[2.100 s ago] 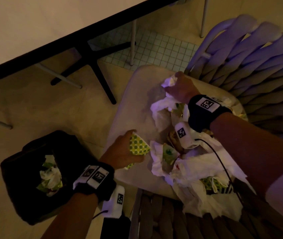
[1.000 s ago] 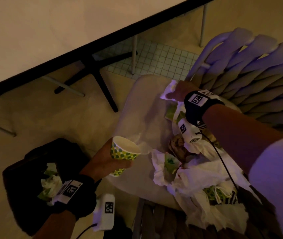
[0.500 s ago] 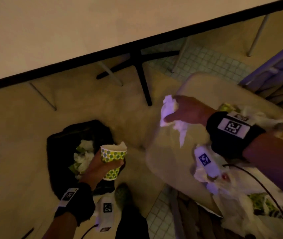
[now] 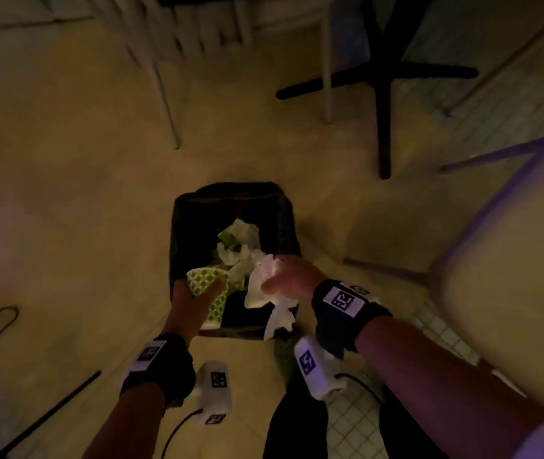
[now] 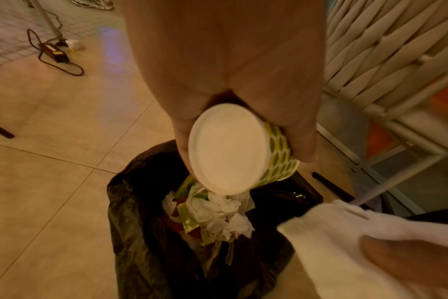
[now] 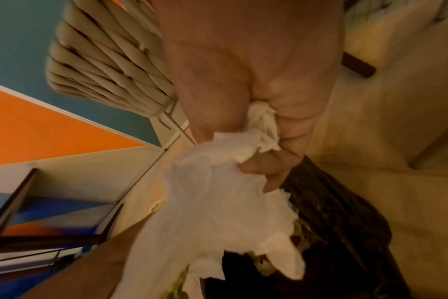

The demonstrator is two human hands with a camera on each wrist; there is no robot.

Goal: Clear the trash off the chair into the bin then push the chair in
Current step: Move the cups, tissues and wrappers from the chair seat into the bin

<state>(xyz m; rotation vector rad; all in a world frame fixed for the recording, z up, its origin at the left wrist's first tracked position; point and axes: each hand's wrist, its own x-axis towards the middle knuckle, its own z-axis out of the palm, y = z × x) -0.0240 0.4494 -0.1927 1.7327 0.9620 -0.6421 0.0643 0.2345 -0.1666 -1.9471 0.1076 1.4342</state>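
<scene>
— Where were our hands?
— Over the black bin (image 4: 234,207). Our left hand (image 4: 194,301) gripped the spotty paper cup (image 4: 209,286), tipped mouth down.
— And the right?
— Our right hand (image 4: 292,276) squeezed a white napkin (image 4: 260,288). The chair (image 4: 509,293) stood just beside the bin.

Dim café or canteen dining area. Pedestal table base (image 4: 383,77) standing on tile floor (image 4: 65,193); woven-back chairs (image 5: 386,46) sitting nearby; orange-and-teal wall (image 6: 38,113) showing behind.
</scene>
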